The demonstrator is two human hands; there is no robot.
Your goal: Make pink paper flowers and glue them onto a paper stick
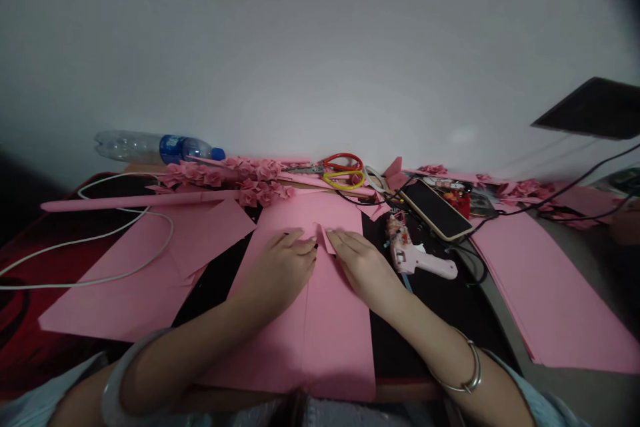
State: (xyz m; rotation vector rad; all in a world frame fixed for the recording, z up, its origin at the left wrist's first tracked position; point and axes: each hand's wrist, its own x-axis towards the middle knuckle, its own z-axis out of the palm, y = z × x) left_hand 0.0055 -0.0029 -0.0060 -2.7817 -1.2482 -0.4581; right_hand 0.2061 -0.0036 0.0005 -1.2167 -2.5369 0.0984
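A large pink paper sheet (335, 333) with a crease down its length lies in front of me. On it, near its far part, a small folded pink paper piece (326, 240) stands between my hands. My right hand (365, 267) presses its fingers together on the right side of this small piece. My left hand (280, 270) rests on the sheet just left of it, fingers bent and close together, fingertips next to the folded piece. Whether my left fingertips hold any paper is too small to tell.
Pink paper flowers (257, 180), red-and-yellow scissors (345, 179) and a plastic bottle (140, 145) lie along the wall. A glue gun (425, 261) and phone (435, 208) are at right. Pink sheets (555, 293) lie far right, others (130, 287) at left under a white cable (125, 273).
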